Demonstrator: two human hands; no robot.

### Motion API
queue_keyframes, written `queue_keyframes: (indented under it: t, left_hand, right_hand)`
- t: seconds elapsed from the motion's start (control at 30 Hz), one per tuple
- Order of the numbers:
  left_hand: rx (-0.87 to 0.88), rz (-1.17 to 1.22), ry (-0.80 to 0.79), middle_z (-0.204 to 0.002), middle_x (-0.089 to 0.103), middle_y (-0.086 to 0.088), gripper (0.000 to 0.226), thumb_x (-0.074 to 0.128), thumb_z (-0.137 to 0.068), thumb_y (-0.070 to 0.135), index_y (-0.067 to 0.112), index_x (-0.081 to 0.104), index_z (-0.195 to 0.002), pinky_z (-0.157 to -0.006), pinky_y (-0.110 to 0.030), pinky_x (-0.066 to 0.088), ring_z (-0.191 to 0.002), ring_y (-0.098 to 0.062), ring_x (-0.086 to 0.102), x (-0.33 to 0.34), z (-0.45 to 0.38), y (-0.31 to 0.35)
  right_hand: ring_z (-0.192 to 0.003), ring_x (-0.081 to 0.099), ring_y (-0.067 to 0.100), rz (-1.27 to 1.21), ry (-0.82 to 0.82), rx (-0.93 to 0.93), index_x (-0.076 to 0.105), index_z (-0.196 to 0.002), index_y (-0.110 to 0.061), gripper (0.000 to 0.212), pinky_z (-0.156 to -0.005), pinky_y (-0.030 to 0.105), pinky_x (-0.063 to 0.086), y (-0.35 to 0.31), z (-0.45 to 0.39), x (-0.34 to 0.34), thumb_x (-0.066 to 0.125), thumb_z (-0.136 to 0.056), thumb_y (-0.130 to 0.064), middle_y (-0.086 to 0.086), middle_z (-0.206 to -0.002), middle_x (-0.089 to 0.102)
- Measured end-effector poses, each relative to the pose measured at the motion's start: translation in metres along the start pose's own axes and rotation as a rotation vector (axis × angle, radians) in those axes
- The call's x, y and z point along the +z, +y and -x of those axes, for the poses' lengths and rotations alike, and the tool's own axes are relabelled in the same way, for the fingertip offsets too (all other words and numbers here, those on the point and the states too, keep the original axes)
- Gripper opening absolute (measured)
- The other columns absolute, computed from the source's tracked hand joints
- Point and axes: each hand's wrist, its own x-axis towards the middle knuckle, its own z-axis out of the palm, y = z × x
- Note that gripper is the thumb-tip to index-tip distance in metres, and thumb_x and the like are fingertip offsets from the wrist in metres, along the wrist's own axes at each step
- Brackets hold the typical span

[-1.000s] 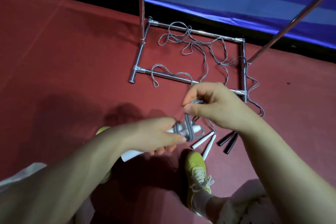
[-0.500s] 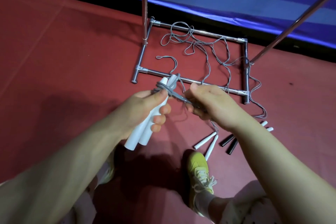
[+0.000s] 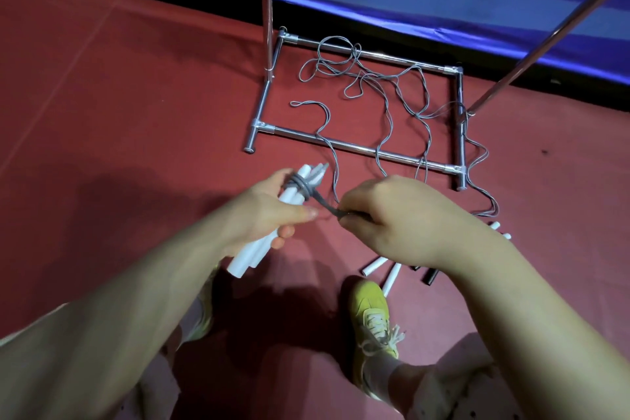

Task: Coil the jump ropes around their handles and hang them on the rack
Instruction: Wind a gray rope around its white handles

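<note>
The left hand (image 3: pixel 269 211) grips two white handles (image 3: pixel 254 251), partly hidden; the right hand (image 3: pixel 392 218) pinches grey rope (image 3: pixel 324 206) below the rack (image 3: pixel 354 147), fingertips concealed.

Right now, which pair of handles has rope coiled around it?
The white pair gripped in the left hand; the handles on the floor carry no coils.

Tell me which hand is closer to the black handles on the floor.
Right. The right hand hovers just above the black handles, partly hiding them; the left hand holds the white handles further off to their left.
</note>
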Motion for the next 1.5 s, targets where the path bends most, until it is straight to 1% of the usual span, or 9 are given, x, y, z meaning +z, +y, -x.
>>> queue_keyframes:
  t: [0.17,0.3,0.5,0.6,0.73,0.9,1.17,1.33,1.5]
  left_hand:
    - [-0.041,-0.337,-0.184,-0.055,0.045,0.001,0.023,0.069,-0.082,0.007,0.021,0.054,-0.094,-0.043,-0.024,0.034,-0.044,-0.011,0.041,0.010,0.004,-0.002]
    - [0.031,-0.544,-0.371,-0.043,0.047,0.009,0.026,0.071,-0.081,0.011,0.025,0.049,-0.080,-0.041,-0.018,0.036,-0.036,-0.002,0.040,0.024,0.014,0.003]
    - [0.057,-0.194,-0.463,-0.055,0.047,-0.001,0.031,0.070,-0.076,-0.004,0.016,0.056,-0.096,-0.044,-0.025,0.038,-0.042,-0.009,0.042,0.021,0.027,0.012]
    - [0.033,0.095,-0.444,-0.056,0.043,-0.004,0.023,0.062,-0.071,0.006,0.025,0.072,-0.082,-0.041,-0.022,0.035,-0.043,-0.011,0.038,0.016,0.026,0.014]
    - [-0.029,0.274,-0.285,-0.057,0.046,0.003,0.009,0.073,-0.071,0.011,0.020,0.070,-0.071,-0.040,-0.020,0.031,-0.042,-0.008,0.037,0.009,0.020,0.018]
    - [0.005,0.119,-0.049,-0.061,0.057,-0.002,0.014,0.066,-0.078,0.017,0.009,0.055,-0.081,-0.041,-0.023,0.036,-0.047,-0.013,0.046,0.009,0.013,0.012]
    - [-0.338,0.406,-0.209,-0.069,0.068,-0.010,0.056,0.055,-0.061,0.052,0.007,0.064,-0.093,-0.057,-0.033,0.055,-0.055,-0.022,0.064,0.011,0.016,0.011]
    - [-0.416,0.373,-0.269,-0.058,0.051,0.002,0.063,0.048,-0.062,0.064,0.011,0.062,-0.094,-0.043,-0.017,0.036,-0.042,-0.010,0.042,0.018,0.017,0.002]
    - [-0.256,0.123,0.025,-0.054,0.041,0.007,0.037,0.053,-0.085,0.054,0.017,0.054,-0.086,-0.039,-0.013,0.017,-0.039,-0.005,0.028,0.020,0.009,-0.001]
  right_hand:
    - [-0.074,0.057,0.016,-0.153,0.120,-0.123,0.070,-0.085,-0.012,0.020,-0.065,0.027,0.040,0.009,0.001,-0.001,0.054,-0.082,-0.024,0.001,-0.078,0.065]
    - [-0.057,0.054,0.005,-0.622,0.080,0.008,0.069,-0.077,-0.011,0.008,-0.056,0.017,0.041,0.016,-0.003,-0.003,0.067,-0.084,-0.006,-0.004,-0.064,0.063]
    - [-0.042,0.044,0.010,-1.553,-0.062,0.179,0.066,-0.059,-0.021,0.021,-0.042,0.020,0.026,0.030,-0.020,0.038,0.084,-0.059,-0.031,-0.001,-0.052,0.053]
    - [-0.037,0.036,0.011,-1.577,0.119,0.250,0.065,-0.057,-0.022,0.020,-0.040,0.018,0.015,0.023,-0.030,0.044,0.061,-0.075,-0.027,0.000,-0.044,0.044]
    - [-0.047,0.034,0.008,-1.501,0.121,0.258,0.061,-0.085,-0.013,0.059,-0.045,0.021,0.021,0.018,-0.036,0.046,0.026,-0.092,-0.058,-0.005,-0.050,0.050]
    - [-0.050,0.030,0.016,-1.018,0.222,0.341,0.055,-0.075,-0.009,0.039,-0.045,0.024,0.026,0.015,-0.034,0.053,0.049,-0.093,-0.043,0.010,-0.059,0.038]
    - [-0.049,0.019,0.013,-1.184,0.294,0.379,0.051,-0.081,-0.004,0.039,-0.043,0.024,0.015,0.019,-0.032,0.051,0.048,-0.089,-0.042,0.002,-0.055,0.027]
    - [-0.047,0.023,0.011,-1.255,0.400,0.493,0.047,-0.067,-0.014,0.039,-0.043,0.021,0.016,0.031,-0.031,0.046,0.041,-0.101,-0.031,-0.004,-0.054,0.033]
    - [-0.044,0.045,0.016,-1.330,0.301,0.691,0.054,-0.080,-0.011,0.042,-0.043,0.023,0.040,0.027,-0.036,0.057,0.039,-0.098,-0.046,0.010,-0.069,0.050]
